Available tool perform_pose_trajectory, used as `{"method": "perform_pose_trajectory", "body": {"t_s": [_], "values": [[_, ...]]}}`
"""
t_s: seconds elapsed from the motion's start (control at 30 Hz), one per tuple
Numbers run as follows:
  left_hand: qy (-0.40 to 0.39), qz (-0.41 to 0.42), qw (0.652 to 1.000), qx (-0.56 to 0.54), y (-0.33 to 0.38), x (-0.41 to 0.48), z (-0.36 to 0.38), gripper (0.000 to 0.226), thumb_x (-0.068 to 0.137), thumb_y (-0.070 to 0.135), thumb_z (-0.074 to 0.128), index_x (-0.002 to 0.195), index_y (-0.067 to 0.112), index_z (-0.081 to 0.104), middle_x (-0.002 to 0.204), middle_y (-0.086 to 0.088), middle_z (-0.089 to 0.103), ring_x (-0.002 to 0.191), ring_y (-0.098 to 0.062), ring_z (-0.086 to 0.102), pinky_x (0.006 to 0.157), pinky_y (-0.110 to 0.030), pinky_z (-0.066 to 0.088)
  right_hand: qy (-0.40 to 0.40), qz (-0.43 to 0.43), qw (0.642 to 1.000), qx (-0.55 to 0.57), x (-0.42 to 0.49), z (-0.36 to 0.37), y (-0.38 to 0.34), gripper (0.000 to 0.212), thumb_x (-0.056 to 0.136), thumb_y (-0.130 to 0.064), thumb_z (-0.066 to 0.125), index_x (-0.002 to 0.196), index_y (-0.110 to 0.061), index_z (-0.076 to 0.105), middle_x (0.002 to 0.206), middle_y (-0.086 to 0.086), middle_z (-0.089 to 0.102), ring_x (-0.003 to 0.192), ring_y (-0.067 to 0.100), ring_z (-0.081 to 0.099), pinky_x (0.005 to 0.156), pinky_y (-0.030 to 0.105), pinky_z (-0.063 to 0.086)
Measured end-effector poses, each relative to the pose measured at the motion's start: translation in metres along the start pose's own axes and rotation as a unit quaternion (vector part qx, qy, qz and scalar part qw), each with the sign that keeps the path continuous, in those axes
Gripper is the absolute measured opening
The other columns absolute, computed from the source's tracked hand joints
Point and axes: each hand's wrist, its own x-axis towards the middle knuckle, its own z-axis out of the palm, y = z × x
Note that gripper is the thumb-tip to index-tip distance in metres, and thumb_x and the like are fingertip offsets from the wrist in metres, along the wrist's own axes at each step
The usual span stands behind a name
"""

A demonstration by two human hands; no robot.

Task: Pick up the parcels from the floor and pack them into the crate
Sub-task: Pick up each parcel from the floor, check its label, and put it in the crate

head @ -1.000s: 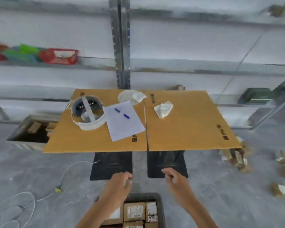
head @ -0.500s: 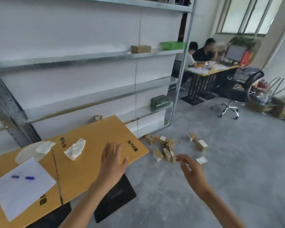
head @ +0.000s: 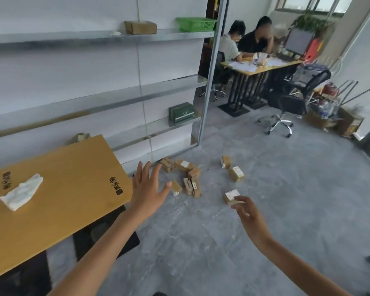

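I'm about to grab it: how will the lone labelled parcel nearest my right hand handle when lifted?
The parcel is a small cardboard box, so it is probably stiff and fairly light. Its flat faces suggest it would slide rather than roll if nudged.

The parcels are matt brown cardboard with white paper labels, lying on a smooth grey concrete floor (mottled, faintly shiny). The table top looks like smooth yellow wood board under a crumpled paper tissue; the shelves are dull silvery metal.
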Motion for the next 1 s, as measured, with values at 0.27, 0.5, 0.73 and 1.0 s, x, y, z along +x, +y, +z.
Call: {"method": "perform_pose_trajectory", "body": {"t_s": [0.27,0.5,0.73,1.0], "values": [[-0.014,-0.027,1.000,-0.006,-0.007,0.103,0.040,0.063,0.094,0.045,0.042,0.147,0.019,0.020,0.157,-0.007,0.006,0.146,-0.023,-0.012,0.118,-0.047,0.002,0.021,0.034,0.999,0.028,0.123,0.012,-0.001,0.023,0.096,-0.014,0.045,0.116,-0.020,0.053,0.107,0.009,0.064,0.081,0.018,0.055,0.059,0.022,0.040],[-0.033,-0.066,0.997,-0.018,-0.044,0.252,0.091,0.061,0.094,0.044,0.042,0.146,0.018,0.023,0.156,-0.009,0.013,0.146,-0.026,-0.004,0.119,-0.046,0.006,0.006,0.063,0.998,-0.012,0.279,0.046,-0.003,0.024,0.096,-0.013,0.045,0.119,-0.016,0.054,0.110,0.012,0.064,0.094,0.024,0.060,0.065,0.019,0.042],[-0.087,-0.098,0.991,-0.013,-0.066,0.393,0.142,0.055,0.095,0.040,0.042,0.143,0.015,0.030,0.151,-0.010,0.028,0.144,-0.029,0.014,0.117,-0.046,0.016,-0.020,0.136,0.989,-0.046,0.421,0.086,-0.006,0.026,0.095,-0.010,0.045,0.118,-0.018,0.054,0.092,0.007,0.062,0.077,0.020,0.057,0.064,0.030,0.045],[-0.135,-0.176,0.975,-0.030,-0.111,0.479,0.234,0.047,0.096,0.031,0.045,0.139,0.014,0.038,0.140,-0.008,0.042,0.132,-0.023,0.035,0.111,-0.037,0.030,-0.087,0.176,0.975,-0.102,0.537,0.154,0.050,0.025,0.095,-0.010,0.043,0.117,-0.019,0.052,0.091,0.009,0.064,0.065,0.014,0.053,0.055,0.027,0.042]]}}
